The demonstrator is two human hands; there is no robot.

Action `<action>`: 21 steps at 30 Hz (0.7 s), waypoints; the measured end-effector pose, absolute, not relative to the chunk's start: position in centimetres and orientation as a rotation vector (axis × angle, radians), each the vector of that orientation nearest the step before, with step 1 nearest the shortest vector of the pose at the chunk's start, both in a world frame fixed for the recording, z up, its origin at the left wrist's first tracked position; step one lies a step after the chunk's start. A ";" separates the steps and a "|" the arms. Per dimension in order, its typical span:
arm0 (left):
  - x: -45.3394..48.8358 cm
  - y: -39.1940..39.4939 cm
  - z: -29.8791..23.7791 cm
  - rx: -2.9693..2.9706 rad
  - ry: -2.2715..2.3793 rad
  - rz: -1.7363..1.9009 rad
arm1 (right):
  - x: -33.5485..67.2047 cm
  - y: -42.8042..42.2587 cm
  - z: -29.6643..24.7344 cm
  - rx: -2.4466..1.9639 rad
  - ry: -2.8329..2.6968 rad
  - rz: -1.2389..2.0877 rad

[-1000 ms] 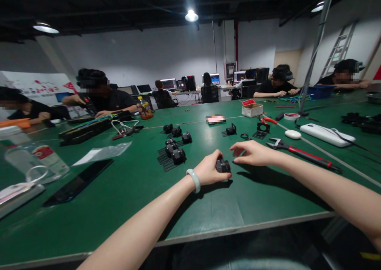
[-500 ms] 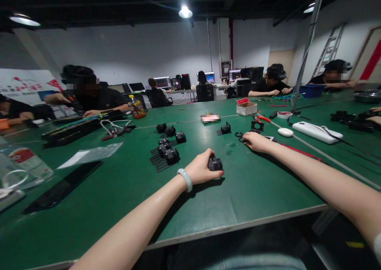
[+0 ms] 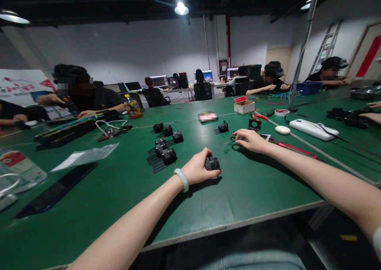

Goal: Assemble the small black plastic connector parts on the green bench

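Observation:
My left hand (image 3: 195, 167) is closed around a black plastic part with a round, ribbed body (image 3: 212, 162), held low over the green table (image 3: 205, 210). My right hand (image 3: 250, 139) is farther forward, its fingertips pinching a thin black ring (image 3: 233, 139) just above the tabletop. The fingers cover part of the ring. Behind that hand stands a square black bracket with a round hole (image 3: 254, 124). Left of it lies a black part with long prongs (image 3: 222, 128). Several similar pronged black parts (image 3: 168, 155) sit in a group beyond my left hand.
Right of my right arm are red-handled pliers (image 3: 294, 149), a white oval object (image 3: 282, 130) and a white power bank-like case (image 3: 313, 130). A small box (image 3: 244, 106) stands farther back. At left lie a dark phone-like slab (image 3: 56, 189) and a plastic bag (image 3: 86, 157). Other people sit around.
My right hand has lifted slightly and shifted left, bringing the black ring with it. My left hand keeps its hold on the black part. The view has turned a little.

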State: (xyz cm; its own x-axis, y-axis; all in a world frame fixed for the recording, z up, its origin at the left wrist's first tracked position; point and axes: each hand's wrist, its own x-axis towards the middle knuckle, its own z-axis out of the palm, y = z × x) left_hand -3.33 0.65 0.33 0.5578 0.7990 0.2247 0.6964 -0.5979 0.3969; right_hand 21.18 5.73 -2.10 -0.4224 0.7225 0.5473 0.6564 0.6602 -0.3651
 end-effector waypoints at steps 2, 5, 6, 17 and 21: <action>-3.1 0.7 0.3 2.511 1.247 0.569 | 20.1 4.2 -1.7 -0.991 -2.089 0.239; -2.6 0.6 0.2 2.486 1.257 0.580 | 18.9 2.0 -1.9 -0.934 -2.003 0.444; -2.3 0.6 0.0 2.480 1.260 0.588 | 18.7 1.4 -2.1 -0.928 -1.973 0.509; 0.7 1.8 -0.8 2.496 1.192 0.697 | 18.0 1.1 -3.0 -0.750 -1.764 0.912; 1.6 2.2 -0.9 2.494 1.184 0.687 | 18.8 1.2 -3.4 -0.758 -1.675 0.924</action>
